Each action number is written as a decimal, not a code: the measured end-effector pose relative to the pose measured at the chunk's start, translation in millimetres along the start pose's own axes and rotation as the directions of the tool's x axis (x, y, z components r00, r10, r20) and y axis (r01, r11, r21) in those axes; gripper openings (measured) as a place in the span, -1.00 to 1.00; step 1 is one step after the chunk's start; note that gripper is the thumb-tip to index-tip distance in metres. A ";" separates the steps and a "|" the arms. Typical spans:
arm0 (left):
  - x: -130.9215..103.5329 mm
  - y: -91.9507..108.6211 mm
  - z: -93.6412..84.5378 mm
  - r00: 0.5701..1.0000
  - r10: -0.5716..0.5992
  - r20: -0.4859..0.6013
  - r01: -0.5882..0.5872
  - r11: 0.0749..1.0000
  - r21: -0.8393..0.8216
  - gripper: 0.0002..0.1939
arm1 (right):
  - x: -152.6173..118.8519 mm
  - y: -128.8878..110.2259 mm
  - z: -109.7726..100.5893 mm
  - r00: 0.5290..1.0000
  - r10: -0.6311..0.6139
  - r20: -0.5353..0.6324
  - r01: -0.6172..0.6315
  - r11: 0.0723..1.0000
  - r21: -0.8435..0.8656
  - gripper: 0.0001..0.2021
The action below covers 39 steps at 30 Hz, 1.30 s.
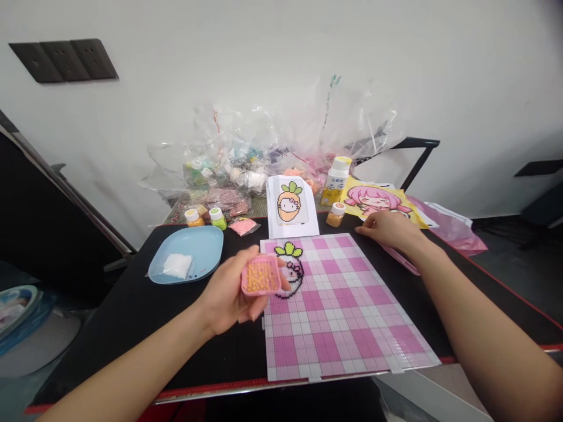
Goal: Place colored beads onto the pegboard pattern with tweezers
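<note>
My left hand (233, 293) holds a small pink ridged bead tray (261, 276) from below, with golden-yellow beads lying in its grooves. The tray hangs over the left edge of a pink-and-white checked pegboard (343, 299). On the board, partly behind my fingers, is a bead figure (289, 252) with green leaves and a black outline. Off the board's far right corner, my right hand (391, 230) is low over the black mat, fingers curled together; whatever they hold is hidden. A pink flat object (402, 261) shows partly beneath that wrist.
A blue plate (158, 249) with a white packet (177, 265) stands left. Behind the board are a carrot pattern sheet (289, 205), small bead jars (335, 215), a white-and-yellow bottle (336, 179) and bagged beads (224, 199). A yellow picture sheet (382, 202) lies at right.
</note>
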<state>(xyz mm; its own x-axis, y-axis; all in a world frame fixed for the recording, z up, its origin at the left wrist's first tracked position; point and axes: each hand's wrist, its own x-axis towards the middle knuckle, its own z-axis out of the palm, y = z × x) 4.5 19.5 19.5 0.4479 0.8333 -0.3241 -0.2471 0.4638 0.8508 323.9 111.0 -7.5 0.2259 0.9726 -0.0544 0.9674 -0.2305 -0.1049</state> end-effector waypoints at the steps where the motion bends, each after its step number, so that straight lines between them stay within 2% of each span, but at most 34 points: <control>1: 0.3 -0.3 0.2 0.999 -0.028 0.018 0.028 1.000 0.005 -0.46 | 0.2 -0.1 0.4 1.000 0.006 -0.002 -0.006 1.000 -0.003 -0.77; 3: 0.2 -0.2 0.6 1.000 -0.007 0.016 0.007 1.000 -0.010 -0.46 | 0.9 0.0 1.4 1.000 0.015 -0.006 -0.015 1.000 -0.006 -0.77; 5: -0.5 0.9 1.2 0.998 0.055 -0.038 -0.057 0.997 -0.044 -0.48 | 1.7 0.3 2.4 1.000 0.018 -0.012 -0.019 1.000 -0.010 -0.77; 6: -0.9 1.6 1.4 0.997 0.051 -0.051 -0.053 0.998 -0.046 -0.49 | 2.1 0.5 2.9 1.000 0.019 -0.015 -0.019 1.000 -0.012 -0.77; 9: -1.4 3.8 1.6 1.000 -0.015 0.005 0.015 1.000 -0.020 -0.50 | 2.6 0.8 3.4 1.000 0.022 -0.020 -0.022 1.000 -0.018 -0.77; 13: -1.4 6.5 0.2 0.993 0.114 -0.013 -0.115 0.991 -0.065 -0.45 | 2.3 0.9 3.1 1.000 0.015 -0.020 -0.015 1.000 -0.025 -0.76; 17: -2.8 6.2 0.3 0.997 0.007 0.083 -0.007 1.000 0.000 -0.44 | 2.5 1.1 3.1 1.000 0.009 -0.022 -0.009 1.000 -0.028 -0.77; 21: -3.2 3.9 -0.2 0.996 0.090 0.021 -0.088 0.994 -0.060 -0.43 | 2.5 1.1 3.1 1.000 0.011 -0.020 -0.012 1.000 -0.027 -0.77; 25: -1.5 1.8 -1.9 0.988 -0.055 0.147 0.059 0.998 -0.024 -0.39 | 2.0 0.6 2.5 1.000 0.011 -0.021 -0.012 1.000 -0.026 -0.76; 26: -1.0 2.2 -2.6 0.988 -0.045 0.147 0.050 0.998 -0.031 -0.39 | 2.0 0.6 2.4 1.000 0.012 -0.023 -0.012 1.000 -0.023 -0.76; 29: 0.4 3.8 -4.4 0.997 0.079 0.026 -0.076 0.993 -0.087 -0.42 | 2.2 0.7 2.3 0.999 0.014 -0.030 -0.014 1.000 -0.014 -0.77; 30: 0.8 3.7 -4.6 0.996 0.084 0.006 -0.083 0.993 -0.087 -0.43 | 2.3 0.8 2.4 0.999 0.014 -0.030 -0.014 1.000 -0.012 -0.77; 34: 1.2 0.4 -3.1 0.988 -0.077 0.133 0.079 0.997 -0.012 -0.41 | 2.2 0.8 2.5 0.999 0.021 -0.027 -0.021 1.000 -0.009 -0.76; 35: 1.2 0.0 -2.9 0.989 -0.061 0.133 0.065 0.998 -0.022 -0.41 | 2.0 0.7 2.5 0.999 0.022 -0.026 -0.022 1.000 -0.010 -0.76; 38: 0.9 1.4 -3.4 0.998 0.058 0.034 -0.055 0.993 -0.102 -0.41 | 1.0 0.3 2.3 1.000 0.016 -0.025 -0.017 1.000 -0.008 -0.77; 39: 0.7 2.4 -3.6 0.998 0.051 0.030 -0.048 0.993 -0.105 -0.40 | 0.7 0.1 2.2 1.000 0.015 -0.023 -0.015 1.000 -0.007 -0.78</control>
<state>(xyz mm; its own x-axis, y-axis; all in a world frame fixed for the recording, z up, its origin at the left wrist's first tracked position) 1.1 22.2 19.9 0.4605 0.8464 -0.2673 -0.3574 0.4525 0.8170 324.0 111.6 -9.7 0.2431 0.9694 -0.0327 0.9646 -0.2452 -0.0969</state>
